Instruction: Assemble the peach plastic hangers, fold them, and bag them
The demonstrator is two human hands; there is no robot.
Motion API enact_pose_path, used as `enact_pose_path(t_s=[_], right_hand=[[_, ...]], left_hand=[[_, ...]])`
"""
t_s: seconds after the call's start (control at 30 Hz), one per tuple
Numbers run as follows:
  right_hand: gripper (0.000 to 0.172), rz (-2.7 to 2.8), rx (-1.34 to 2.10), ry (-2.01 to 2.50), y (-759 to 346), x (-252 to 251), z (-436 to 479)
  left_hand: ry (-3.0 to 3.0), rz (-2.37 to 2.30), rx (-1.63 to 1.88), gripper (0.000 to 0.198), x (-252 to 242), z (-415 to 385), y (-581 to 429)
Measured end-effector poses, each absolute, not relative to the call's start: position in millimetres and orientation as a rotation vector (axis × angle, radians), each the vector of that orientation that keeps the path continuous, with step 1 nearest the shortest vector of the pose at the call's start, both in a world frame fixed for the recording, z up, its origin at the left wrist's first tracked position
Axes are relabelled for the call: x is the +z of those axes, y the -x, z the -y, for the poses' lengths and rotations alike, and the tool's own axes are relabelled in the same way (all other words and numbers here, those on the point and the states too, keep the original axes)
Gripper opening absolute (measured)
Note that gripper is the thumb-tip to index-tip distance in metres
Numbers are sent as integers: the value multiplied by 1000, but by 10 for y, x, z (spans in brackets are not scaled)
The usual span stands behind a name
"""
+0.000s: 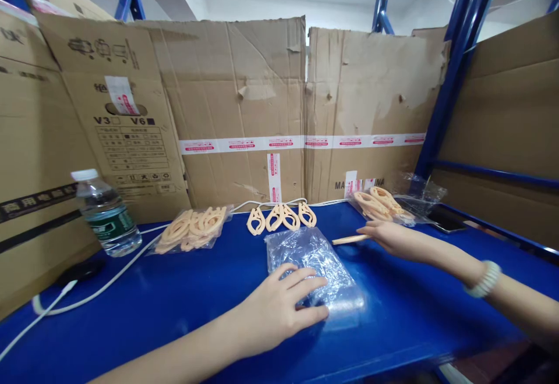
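My left hand lies with fingers spread on a clear plastic bag, which is flat on the blue table. In my right hand is a beige folding hanger, pinched by one end and seen edge-on just right of the bag. Behind the bag, several beige folded hangers stand in a row. To the left lies a clear bag of folded hangers. Beyond my right hand is an open plastic bag with more hangers at its mouth.
A water bottle stands at the left, near a black device with a white cable. At the right lies a dark phone. Cardboard sheets wall off the back, and blue rack posts rise at the sides.
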State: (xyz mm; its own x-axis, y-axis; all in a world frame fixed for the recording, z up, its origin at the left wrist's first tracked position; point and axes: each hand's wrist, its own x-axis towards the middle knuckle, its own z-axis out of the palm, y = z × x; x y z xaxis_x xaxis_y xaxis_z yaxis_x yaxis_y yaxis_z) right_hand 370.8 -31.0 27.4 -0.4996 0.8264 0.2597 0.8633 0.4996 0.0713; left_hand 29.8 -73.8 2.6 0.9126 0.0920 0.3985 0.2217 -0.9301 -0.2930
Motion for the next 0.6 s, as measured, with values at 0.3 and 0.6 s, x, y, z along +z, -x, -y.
enact_pose_path(t_s=[0.3, 0.6], right_hand=[[29, 2359, -341, 1114, -3357, 519, 1434], [39, 2419, -889, 688, -2650, 560, 1865]], left_hand=[[2583, 72, -753, 12, -5, 739, -379], [2731, 137, -812, 36, -50, 743, -419]])
